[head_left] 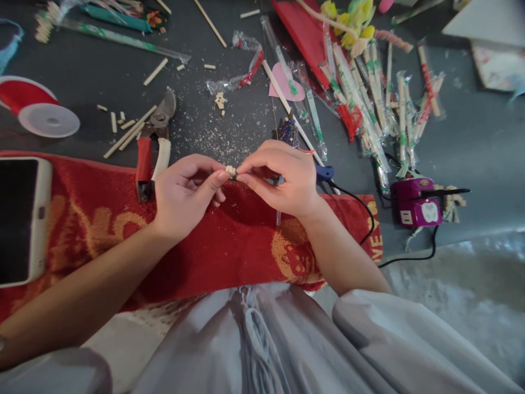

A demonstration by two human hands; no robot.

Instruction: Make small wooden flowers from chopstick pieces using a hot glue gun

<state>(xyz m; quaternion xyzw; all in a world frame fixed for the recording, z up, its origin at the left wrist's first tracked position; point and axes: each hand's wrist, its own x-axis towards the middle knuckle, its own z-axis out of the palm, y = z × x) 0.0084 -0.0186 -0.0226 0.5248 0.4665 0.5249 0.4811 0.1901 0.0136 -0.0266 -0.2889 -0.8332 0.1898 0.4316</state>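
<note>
Both hands meet above the red towel, around a small pale cluster of cut wooden stick pieces [230,170]. My left hand [186,191] pinches the cluster from the left between thumb and forefinger. From the right, my right hand [283,175] is closed at its fingertips on the cluster's other side. A blue corded tool [325,173], which looks like a glue gun, lies partly hidden under my right hand. Pruning shears [158,131] with one red and one white handle rest left of my left hand. Small cut wooden bits [220,100] lie beyond the hands.
A red towel [241,241] covers the table's front edge, with a phone [20,219] on its left. A red ribbon spool [49,117] stands behind it. Wrapped chopsticks [361,98] are heaped at the right. A black cord runs near a purple power adapter [418,202].
</note>
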